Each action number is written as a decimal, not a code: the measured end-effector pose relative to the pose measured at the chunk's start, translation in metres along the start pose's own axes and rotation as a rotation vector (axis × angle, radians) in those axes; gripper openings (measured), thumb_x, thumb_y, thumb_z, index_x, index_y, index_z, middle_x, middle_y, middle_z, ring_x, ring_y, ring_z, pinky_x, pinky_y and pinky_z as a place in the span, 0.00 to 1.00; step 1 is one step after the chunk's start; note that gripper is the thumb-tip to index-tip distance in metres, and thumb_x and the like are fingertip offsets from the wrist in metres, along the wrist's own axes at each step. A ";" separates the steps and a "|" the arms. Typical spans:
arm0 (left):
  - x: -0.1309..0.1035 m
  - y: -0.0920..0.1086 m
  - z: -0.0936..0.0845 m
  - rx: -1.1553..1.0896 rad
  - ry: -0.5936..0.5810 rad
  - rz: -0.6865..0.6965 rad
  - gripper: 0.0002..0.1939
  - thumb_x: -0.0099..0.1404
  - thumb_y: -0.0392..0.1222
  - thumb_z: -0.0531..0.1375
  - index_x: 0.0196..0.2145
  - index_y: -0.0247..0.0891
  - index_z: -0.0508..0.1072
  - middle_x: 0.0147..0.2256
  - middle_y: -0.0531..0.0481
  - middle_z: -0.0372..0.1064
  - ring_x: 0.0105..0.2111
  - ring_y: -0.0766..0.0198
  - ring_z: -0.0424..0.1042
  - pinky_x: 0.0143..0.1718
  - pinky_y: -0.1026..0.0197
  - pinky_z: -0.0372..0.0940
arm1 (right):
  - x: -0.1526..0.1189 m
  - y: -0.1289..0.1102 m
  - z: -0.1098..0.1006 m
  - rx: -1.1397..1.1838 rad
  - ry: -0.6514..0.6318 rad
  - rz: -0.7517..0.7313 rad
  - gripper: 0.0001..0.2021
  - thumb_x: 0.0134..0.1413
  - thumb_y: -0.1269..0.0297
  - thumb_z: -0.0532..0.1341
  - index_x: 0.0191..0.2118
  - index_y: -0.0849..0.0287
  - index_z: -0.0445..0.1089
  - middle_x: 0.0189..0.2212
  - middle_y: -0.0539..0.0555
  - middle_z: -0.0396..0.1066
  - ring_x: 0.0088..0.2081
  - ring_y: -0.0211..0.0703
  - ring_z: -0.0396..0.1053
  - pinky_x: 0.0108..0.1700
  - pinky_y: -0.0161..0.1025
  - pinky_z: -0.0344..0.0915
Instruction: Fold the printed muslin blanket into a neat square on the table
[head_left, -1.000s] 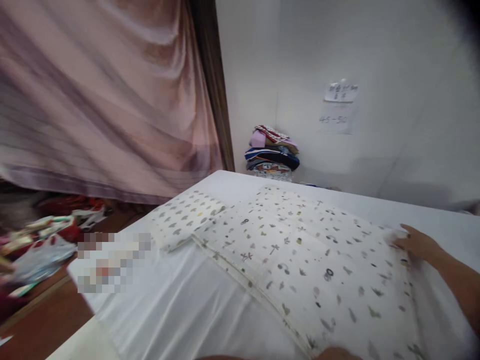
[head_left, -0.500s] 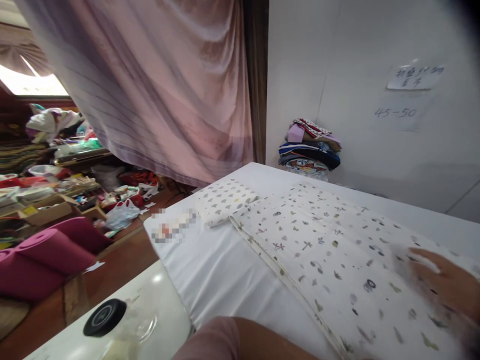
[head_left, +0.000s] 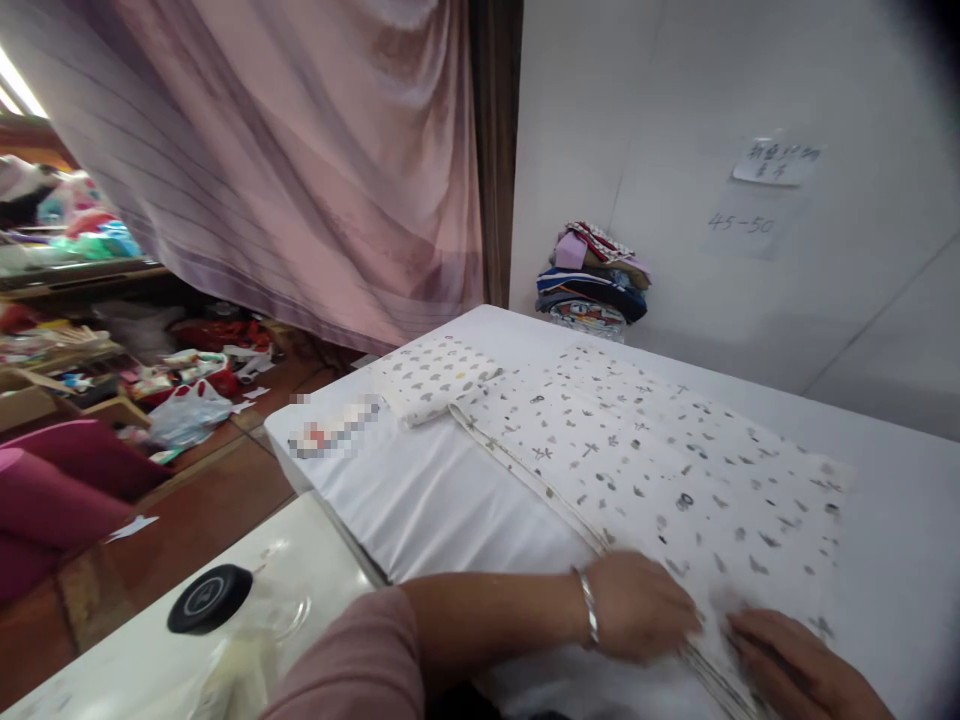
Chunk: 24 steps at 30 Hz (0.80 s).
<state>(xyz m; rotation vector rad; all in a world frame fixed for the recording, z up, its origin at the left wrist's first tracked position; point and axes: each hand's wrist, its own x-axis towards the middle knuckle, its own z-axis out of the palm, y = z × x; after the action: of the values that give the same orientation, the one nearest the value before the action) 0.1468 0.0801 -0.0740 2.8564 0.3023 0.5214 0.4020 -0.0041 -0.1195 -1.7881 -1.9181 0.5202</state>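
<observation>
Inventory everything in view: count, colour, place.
table: one, white, centre
printed cloth: one, white with dark motifs, on table
folded cloth: one, patterned white, table's far left
pixelated patch: one, mixed, table's corner
curtain: one, pink, upper left
fabric stack: one, multicoloured, beyond table
notes: two, white, wall
side surface: one, cream, lower left
round object: one, black, side surface
plastic bag: one, whitish, left floor
roll: unclear count, magenta, far left
clutter: many, mixed, far left
left hand: one, pink sleeve, printed cloth's edge
right hand: one, blurred, lower right
</observation>
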 end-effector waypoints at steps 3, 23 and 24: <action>-0.041 -0.046 -0.035 0.065 0.107 -0.293 0.12 0.63 0.38 0.49 0.39 0.38 0.70 0.40 0.50 0.70 0.41 0.65 0.66 0.44 0.62 0.59 | 0.007 -0.047 -0.011 -0.006 -0.072 -0.020 0.14 0.49 0.50 0.54 0.38 0.46 0.71 0.43 0.53 0.69 0.45 0.51 0.65 0.47 0.47 0.65; -0.101 -0.135 -0.079 0.330 -0.029 -0.457 0.14 0.61 0.32 0.50 0.42 0.39 0.70 0.41 0.47 0.68 0.42 0.62 0.63 0.41 0.59 0.56 | 0.107 -0.172 0.049 -0.453 -0.180 -0.220 0.09 0.56 0.64 0.50 0.38 0.58 0.66 0.38 0.56 0.64 0.40 0.46 0.61 0.32 0.35 0.55; -0.100 -0.136 -0.079 0.327 -0.036 -0.451 0.15 0.60 0.31 0.50 0.42 0.39 0.70 0.40 0.47 0.68 0.42 0.62 0.63 0.41 0.59 0.56 | 0.106 -0.171 0.050 -0.466 -0.178 -0.227 0.09 0.56 0.66 0.49 0.38 0.58 0.66 0.38 0.56 0.64 0.40 0.46 0.61 0.32 0.35 0.55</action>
<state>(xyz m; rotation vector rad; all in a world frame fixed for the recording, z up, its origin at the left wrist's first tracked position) 0.0042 0.1999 -0.0684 2.9478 1.0806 0.3535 0.2281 0.0896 -0.0551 -1.7989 -2.4876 0.1627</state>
